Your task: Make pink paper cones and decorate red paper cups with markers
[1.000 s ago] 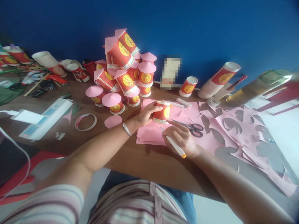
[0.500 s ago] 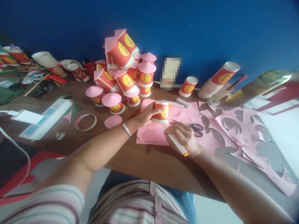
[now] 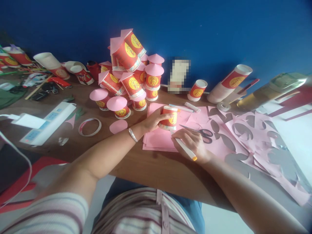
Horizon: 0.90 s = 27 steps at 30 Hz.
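My left hand (image 3: pixel 155 120) is wrapped round a red paper cup (image 3: pixel 166 123) with a yellow emblem, held over a stack of pink paper (image 3: pixel 156 141). In my right hand (image 3: pixel 191 143) is a white marker (image 3: pixel 185 149) with an orange end, its tip towards the base of the cup. Whether the tip touches cup or paper I cannot tell. Black-handled scissors (image 3: pixel 206 136) lie just beyond my right hand. A pink paper disc (image 3: pixel 118 127) rests left of the paper stack.
Behind my left hand stands a pile of red cups with pink cone tops (image 3: pixel 129 84). A tape roll (image 3: pixel 90 127) and a power strip (image 3: pixel 48 125) lie left. Pink scraps (image 3: pixel 255 146), a leaning cup stack (image 3: pixel 229 84) and a bottle (image 3: pixel 268 91) are right.
The cup has turned slightly in my left hand, its emblem now further right. My right hand with the marker has barely shifted. More of the scissors' blades shows.
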Tool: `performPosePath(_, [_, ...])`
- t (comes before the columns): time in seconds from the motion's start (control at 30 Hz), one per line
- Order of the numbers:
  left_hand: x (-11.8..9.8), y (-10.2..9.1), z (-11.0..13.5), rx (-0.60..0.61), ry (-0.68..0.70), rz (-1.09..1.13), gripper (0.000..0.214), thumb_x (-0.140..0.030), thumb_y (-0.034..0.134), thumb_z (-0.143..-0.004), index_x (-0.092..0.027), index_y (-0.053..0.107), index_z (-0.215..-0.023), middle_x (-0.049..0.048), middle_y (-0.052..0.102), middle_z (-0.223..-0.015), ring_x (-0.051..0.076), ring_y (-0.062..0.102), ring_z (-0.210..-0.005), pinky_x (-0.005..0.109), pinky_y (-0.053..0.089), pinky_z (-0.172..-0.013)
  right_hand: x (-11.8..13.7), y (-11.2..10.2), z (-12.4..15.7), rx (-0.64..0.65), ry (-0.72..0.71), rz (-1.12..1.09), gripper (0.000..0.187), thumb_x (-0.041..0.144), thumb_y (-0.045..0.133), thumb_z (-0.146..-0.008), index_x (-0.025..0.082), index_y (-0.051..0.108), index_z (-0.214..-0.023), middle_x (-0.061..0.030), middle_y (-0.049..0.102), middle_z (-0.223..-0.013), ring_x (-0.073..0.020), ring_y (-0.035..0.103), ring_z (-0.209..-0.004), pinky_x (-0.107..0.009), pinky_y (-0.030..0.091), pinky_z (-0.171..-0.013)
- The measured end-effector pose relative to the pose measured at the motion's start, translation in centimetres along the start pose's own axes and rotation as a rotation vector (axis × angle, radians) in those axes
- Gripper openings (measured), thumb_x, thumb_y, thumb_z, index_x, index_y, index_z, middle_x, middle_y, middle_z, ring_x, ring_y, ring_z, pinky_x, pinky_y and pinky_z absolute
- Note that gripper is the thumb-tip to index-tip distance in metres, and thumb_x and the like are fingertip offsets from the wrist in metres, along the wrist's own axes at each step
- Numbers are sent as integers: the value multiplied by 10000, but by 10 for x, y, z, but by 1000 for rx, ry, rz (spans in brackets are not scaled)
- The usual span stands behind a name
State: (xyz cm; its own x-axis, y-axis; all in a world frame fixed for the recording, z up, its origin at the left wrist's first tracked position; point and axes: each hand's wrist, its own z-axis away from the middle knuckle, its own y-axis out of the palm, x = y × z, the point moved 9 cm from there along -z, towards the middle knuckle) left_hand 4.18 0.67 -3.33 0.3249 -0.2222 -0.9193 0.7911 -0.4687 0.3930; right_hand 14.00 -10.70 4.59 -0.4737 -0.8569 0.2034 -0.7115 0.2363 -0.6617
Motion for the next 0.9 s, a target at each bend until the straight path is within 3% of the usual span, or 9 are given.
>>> performPosePath(0.47, [-5, 5, 1, 27, 13, -22, 489, -387, 809, -771, -133, 643, -1155, 80, 693, -994, 190, 651, -880, 301, 520, -758, -3, 1, 1, 7, 15, 12, 131, 73, 602, -915, 199, 593, -949, -14, 700, -753, -139, 647, -614, -258, 499, -593])
performPosePath(0.9, [-4, 5, -1, 59, 21, -27, 465, -383, 800, -784, -128, 625, -1131, 53, 667, -936, 159, 636, -820, 277, 516, -735, -2, -2, -2, -17, -9, 79, 130, 65, 615, -927, 191, 587, -945, -30, 706, -767, -155, 655, -652, -273, 504, -624])
